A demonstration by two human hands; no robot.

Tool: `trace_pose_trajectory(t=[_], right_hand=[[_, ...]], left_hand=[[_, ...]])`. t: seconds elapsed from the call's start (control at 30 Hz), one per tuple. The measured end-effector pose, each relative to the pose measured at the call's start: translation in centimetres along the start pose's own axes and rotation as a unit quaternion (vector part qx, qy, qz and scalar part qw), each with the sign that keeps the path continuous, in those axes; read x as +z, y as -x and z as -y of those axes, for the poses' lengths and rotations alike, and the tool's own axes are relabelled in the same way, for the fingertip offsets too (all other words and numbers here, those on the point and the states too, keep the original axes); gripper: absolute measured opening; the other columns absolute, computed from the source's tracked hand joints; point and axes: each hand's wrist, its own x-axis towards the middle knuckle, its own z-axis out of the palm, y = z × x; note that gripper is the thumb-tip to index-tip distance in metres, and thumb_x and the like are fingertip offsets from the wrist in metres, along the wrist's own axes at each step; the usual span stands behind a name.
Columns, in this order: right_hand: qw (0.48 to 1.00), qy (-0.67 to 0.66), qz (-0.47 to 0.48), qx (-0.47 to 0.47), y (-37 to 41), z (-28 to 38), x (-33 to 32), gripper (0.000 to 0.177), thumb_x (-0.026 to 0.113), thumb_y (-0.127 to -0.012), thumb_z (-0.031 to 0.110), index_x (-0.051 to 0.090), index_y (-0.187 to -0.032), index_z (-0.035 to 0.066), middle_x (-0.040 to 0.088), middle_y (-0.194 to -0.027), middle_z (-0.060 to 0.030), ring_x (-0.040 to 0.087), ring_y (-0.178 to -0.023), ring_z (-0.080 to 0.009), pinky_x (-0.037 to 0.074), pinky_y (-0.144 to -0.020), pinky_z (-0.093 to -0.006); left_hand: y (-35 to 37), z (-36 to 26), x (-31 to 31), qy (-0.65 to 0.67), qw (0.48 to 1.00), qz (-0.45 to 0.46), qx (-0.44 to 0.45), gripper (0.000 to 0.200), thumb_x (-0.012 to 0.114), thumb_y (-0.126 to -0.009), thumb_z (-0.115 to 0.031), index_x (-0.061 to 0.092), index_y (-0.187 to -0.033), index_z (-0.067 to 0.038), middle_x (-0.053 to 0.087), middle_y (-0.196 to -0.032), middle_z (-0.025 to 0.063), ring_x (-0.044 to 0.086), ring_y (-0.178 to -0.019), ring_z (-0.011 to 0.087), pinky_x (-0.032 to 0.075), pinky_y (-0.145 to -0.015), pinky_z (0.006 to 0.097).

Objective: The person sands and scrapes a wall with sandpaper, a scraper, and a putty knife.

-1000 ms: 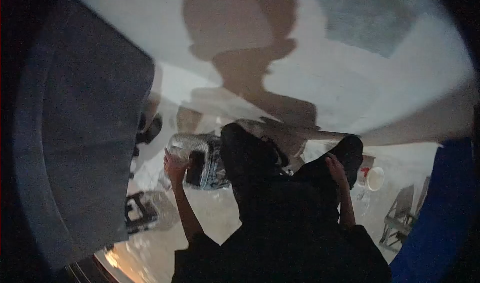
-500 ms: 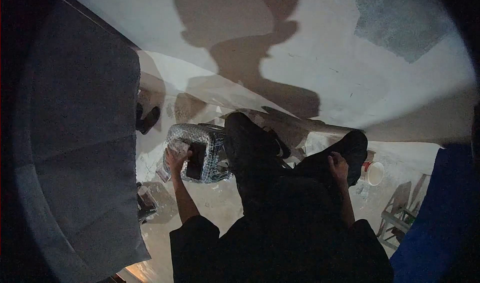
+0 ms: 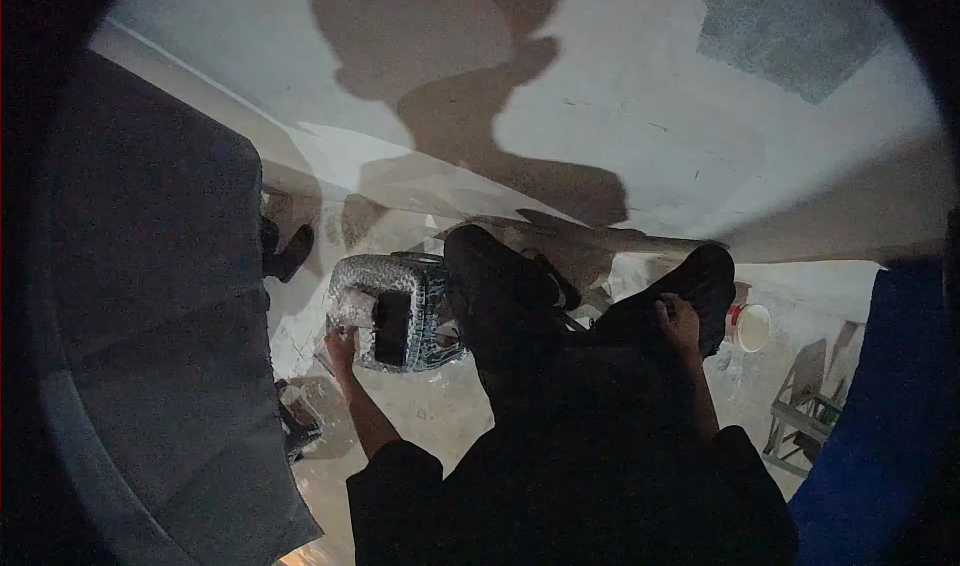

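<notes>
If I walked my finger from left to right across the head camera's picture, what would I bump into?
Grey sheet → left hand → left knee → right hand → bucket → blue sheet.

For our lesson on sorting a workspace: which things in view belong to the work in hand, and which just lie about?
Probably in use:
- pale piece, at the left hand
- speckled container beneath it

Apparently lying about:
- pail
- grey slatted frame
- dark item by the wall
</notes>
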Motion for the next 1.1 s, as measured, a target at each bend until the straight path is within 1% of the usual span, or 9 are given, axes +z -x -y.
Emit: trace_pose_trajectory(t=[0.1,0.27,0.33,0.57,0.7,0.77,0.87,0.9,1.1], right_hand=[[1.000,0.002,0.014,0.012,-0.2,0.0,0.3,0.033,0.055,-0.083,0.034,0.058,-0.102,0.007,0.061,-0.093,-0.0143,0.057,-0.086,-0.0303,0.045,-0.076,-0.0398],[0.998,0.009,0.042,0.041,-0.3,0.6,-0.2,0.033,0.056,-0.083,0.034,0.058,-0.101,0.007,0.061,-0.092,-0.0135,0.057,-0.084,-0.0304,0.045,-0.075,-0.0397],[1.000,-0.004,0.005,0.000,-0.3,-0.2,0.6,0.032,0.056,-0.083,0.033,0.059,-0.100,0.006,0.062,-0.090,-0.0138,0.058,-0.083,-0.0299,0.046,-0.073,-0.0395],[0.999,-0.036,0.002,0.004,-0.3,-0.4,0.1,0.032,0.057,-0.082,0.031,0.061,-0.096,0.003,0.063,-0.088,-0.0153,0.060,-0.085,-0.0300,0.046,-0.075,-0.0393],[0.987,-0.142,0.065,0.027,-1.0,-0.7,-0.1,0.031,0.053,-0.085,0.031,0.059,-0.101,0.004,0.063,-0.090,-0.0144,0.060,-0.088,-0.0280,0.047,-0.077,-0.0370],[0.980,-0.177,0.088,0.004,-1.5,0.3,-0.4,0.033,0.052,-0.086,0.033,0.057,-0.104,0.005,0.063,-0.092,-0.0140,0.061,-0.087,-0.0287,0.047,-0.077,-0.0368],[0.943,-0.202,0.261,-0.040,-1.9,4.9,-1.7,0.041,0.048,-0.089,0.037,0.049,-0.118,0.007,0.058,-0.108,-0.0153,0.057,-0.097,-0.0281,0.044,-0.084,-0.0381],[0.925,-0.208,0.311,-0.070,-1.7,5.6,-1.6,0.045,0.047,-0.089,0.039,0.046,-0.122,0.008,0.056,-0.113,-0.0154,0.056,-0.100,-0.0282,0.043,-0.087,-0.0387],[0.884,-0.189,0.425,-0.051,-0.5,9.5,-7.4,0.049,0.048,-0.088,0.040,0.049,-0.118,0.001,0.058,-0.108,-0.0151,0.055,-0.100,-0.0270,0.041,-0.089,-0.0353]], left_hand=[[3.4,-3.7,-2.2,-0.075,0.984,-0.055,0.149,0.038,0.062,-0.078,-0.037,0.064,-0.083,0.001,0.063,-0.078,0.0157,0.059,-0.070,0.0327,0.048,-0.069,0.0423],[5.4,-7.4,-4.3,-0.016,0.989,0.061,-0.137,0.042,0.061,-0.078,-0.041,0.064,-0.093,-0.002,0.061,-0.091,0.0198,0.055,-0.090,0.0323,0.044,-0.078,0.0429],[7.1,-3.5,-2.4,0.070,0.988,-0.138,0.010,0.039,0.061,-0.079,-0.039,0.063,-0.098,-0.005,0.061,-0.089,0.0197,0.057,-0.082,0.0341,0.046,-0.070,0.0444],[11.3,-5.1,-1.8,-0.046,0.926,-0.298,-0.225,0.040,0.047,-0.089,-0.033,0.048,-0.098,0.006,0.053,-0.087,0.0234,0.053,-0.076,0.0403,0.044,-0.067,0.0462],[13.3,-10.1,2.6,0.206,0.907,-0.346,-0.120,0.038,0.050,-0.088,-0.031,0.046,-0.098,0.006,0.053,-0.085,0.0212,0.053,-0.073,0.0351,0.044,-0.067,0.0450],[14.6,-15.1,5.3,0.075,0.952,-0.296,-0.005,0.044,0.057,-0.085,-0.025,0.038,-0.112,0.003,0.052,-0.096,0.0204,0.055,-0.077,0.0317,0.047,-0.066,0.0366],[19.3,-34.5,3.1,0.207,0.978,0.013,-0.001,0.033,0.052,-0.088,-0.024,0.046,-0.108,0.001,0.053,-0.104,0.0222,0.050,-0.097,0.0294,0.040,-0.083,0.0400],[19.4,-33.2,7.2,0.328,0.926,0.069,0.175,0.034,0.053,-0.088,-0.024,0.044,-0.109,0.001,0.054,-0.104,0.0206,0.053,-0.092,0.0302,0.042,-0.080,0.0404],[22.7,-44.2,2.9,0.249,0.851,0.391,0.246,0.035,0.052,-0.089,-0.025,0.042,-0.111,0.000,0.054,-0.104,0.0225,0.057,-0.096,0.0353,0.047,-0.076,0.0408]])
